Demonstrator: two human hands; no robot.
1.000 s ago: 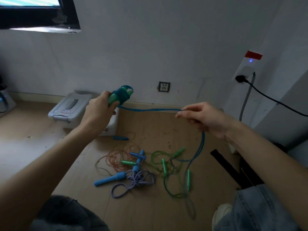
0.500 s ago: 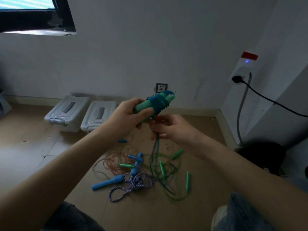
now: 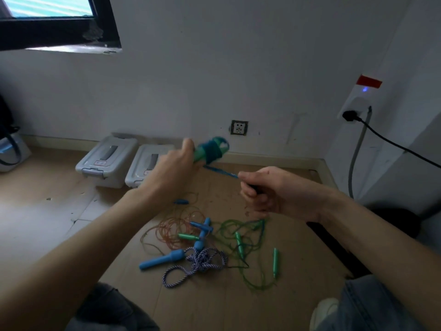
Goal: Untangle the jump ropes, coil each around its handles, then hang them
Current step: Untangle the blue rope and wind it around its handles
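No brand or readable writing shows anywhere; the small label on the lid of the left storage box (image 3: 106,161) is too blurred to read, and the red tape (image 3: 369,81) above the wall plug (image 3: 350,114) carries no letters that I can make out. Compared with half a second before, the two hands are now apart: the right hand (image 3: 269,192) has moved away from the handles to the right and lower, and a short piece of blue rope (image 3: 220,172) is now stretched between the hands, while before it hung down under them. The left hand (image 3: 174,168) is raised in front of the wall, seen from its back, with the fingers curled around the green handles (image 3: 202,152); the dark blue coil (image 3: 211,151) is wound around the upper part of these handles, just beyond the fingers. The right hand is closed into a loose fist with the knuckles to the left, and it grips the blue rope where the rope enters the fist. On the floor (image 3: 47,211) below the hands lies the tangled pile: an orange rope (image 3: 171,228), a green rope (image 3: 241,235) with green handles, a purple-and-white braided rope (image 3: 202,259) and a large blue handle (image 3: 162,259) touching it. A second storage box (image 3: 148,163) stands just beside the first one, against the wall.
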